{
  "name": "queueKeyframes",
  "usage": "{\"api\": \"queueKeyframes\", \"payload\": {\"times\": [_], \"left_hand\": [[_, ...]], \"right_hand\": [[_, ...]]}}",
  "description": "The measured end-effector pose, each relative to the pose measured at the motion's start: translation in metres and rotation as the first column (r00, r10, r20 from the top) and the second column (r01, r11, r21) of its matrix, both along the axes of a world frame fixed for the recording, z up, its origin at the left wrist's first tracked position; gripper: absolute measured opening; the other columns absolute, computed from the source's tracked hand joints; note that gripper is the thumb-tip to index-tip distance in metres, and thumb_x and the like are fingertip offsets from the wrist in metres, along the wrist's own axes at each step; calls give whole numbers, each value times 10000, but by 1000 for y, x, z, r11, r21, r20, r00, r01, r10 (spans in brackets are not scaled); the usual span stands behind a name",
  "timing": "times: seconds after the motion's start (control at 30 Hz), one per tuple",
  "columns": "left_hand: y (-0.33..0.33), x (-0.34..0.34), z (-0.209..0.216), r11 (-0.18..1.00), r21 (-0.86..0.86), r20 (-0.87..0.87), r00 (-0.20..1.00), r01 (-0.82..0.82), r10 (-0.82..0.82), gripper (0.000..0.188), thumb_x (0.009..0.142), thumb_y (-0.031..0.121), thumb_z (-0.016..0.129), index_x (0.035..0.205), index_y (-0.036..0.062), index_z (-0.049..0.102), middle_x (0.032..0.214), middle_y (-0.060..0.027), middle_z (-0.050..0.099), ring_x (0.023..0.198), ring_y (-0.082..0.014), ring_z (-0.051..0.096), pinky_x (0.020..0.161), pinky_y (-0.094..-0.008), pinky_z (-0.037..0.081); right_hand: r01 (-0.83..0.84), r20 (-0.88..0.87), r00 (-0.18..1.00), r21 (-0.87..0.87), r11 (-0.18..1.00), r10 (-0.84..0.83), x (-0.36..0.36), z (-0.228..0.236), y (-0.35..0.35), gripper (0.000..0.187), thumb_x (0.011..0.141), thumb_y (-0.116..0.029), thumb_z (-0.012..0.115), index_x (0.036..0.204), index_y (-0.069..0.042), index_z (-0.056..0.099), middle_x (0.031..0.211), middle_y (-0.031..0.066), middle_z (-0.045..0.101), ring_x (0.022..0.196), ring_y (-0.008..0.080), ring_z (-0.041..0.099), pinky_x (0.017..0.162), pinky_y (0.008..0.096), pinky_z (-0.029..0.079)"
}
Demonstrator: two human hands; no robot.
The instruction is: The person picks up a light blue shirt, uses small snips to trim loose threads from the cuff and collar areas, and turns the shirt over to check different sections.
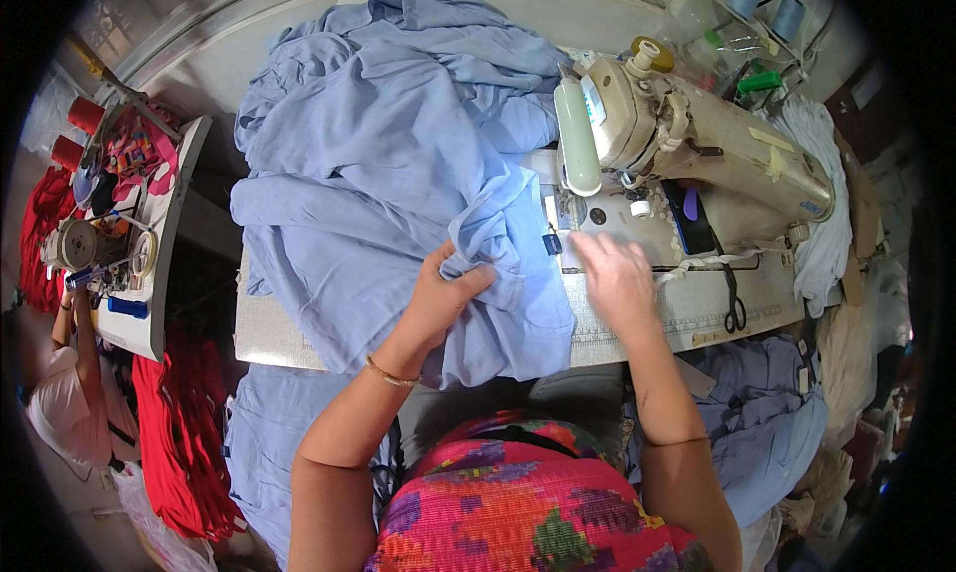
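Note:
A large light blue garment [349, 154] is heaped over the left of the sewing table. My left hand [448, 298] is closed on a bunched fold of it, the thumb lying on top. A small dark blue label [553, 243] lies at the garment's right edge, beside the needle plate. Close to that label, my right hand [617, 278] hovers over the machine bed, somewhat blurred, its fingers stretched out with nothing seen in them. Just beyond stands the beige sewing machine [717, 134], with a pale green lamp [578, 139] at its head.
Black scissors [735, 303] lie on the table to the right, near a dark tray [690, 214]. Blue thread cones [787, 17] stand behind. More blue garments [747, 413] hang below the table. At left, a person sits at another machine [75, 245] beside red cloth [184, 433].

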State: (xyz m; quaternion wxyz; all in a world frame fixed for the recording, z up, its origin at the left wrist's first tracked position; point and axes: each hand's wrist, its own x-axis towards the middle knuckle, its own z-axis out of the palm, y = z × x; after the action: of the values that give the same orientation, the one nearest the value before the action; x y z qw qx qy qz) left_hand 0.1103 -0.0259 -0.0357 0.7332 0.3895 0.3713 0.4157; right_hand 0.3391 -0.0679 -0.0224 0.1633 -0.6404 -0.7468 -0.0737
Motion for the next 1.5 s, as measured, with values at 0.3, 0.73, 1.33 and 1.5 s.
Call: {"api": "queueKeyframes", "payload": {"times": [0.3, 0.73, 1.33, 1.5], "left_hand": [[-25, 4, 24, 889, 419, -454, 891, 185, 28, 457, 743, 47, 639, 1166, -34, 486, 1046, -173, 580, 913, -280, 574, 786, -341, 461], [-49, 3, 5, 657, 746, -415, 847, 108, 331, 161, 785, 54, 642, 919, -10, 580, 1028, -158, 581, 900, -274, 561, 801, -331, 448], [-30, 16, 11, 711, 690, -480, 820, 135, 310, 136, 774, 43, 650, 879, -22, 592, 821, -107, 587, 709, -189, 576, 653, -270, 461], [-31, 17, 12, 783, 614, -454, 856, 99, 247, 128, 787, 49, 629, 884, -26, 592, 783, -111, 591, 657, -185, 575, 624, -272, 465]], "right_hand": [[-510, -984, 170, -134, 850, -53, -39, -1, -24, 532, 841, -180, 634, 1290, -18, 397, 1083, 60, 543, 968, 167, 531, 839, 287, 435], [-365, -806, -500, -135, 921, -316, -60, -21, -12, 306, 911, -202, 548, 1150, -14, 521, 1072, 52, 589, 950, 119, 555, 861, 280, 424], [-374, -836, -473, -94, 923, -277, -60, -20, -10, 302, 858, -99, 604, 1142, -25, 534, 1040, 38, 600, 938, 105, 561, 854, 270, 439], [-348, -896, -362, -128, 929, -259, -58, -24, -11, 375, 793, -13, 642, 1149, -11, 526, 1035, 38, 606, 899, 102, 578, 818, 255, 462]]}}
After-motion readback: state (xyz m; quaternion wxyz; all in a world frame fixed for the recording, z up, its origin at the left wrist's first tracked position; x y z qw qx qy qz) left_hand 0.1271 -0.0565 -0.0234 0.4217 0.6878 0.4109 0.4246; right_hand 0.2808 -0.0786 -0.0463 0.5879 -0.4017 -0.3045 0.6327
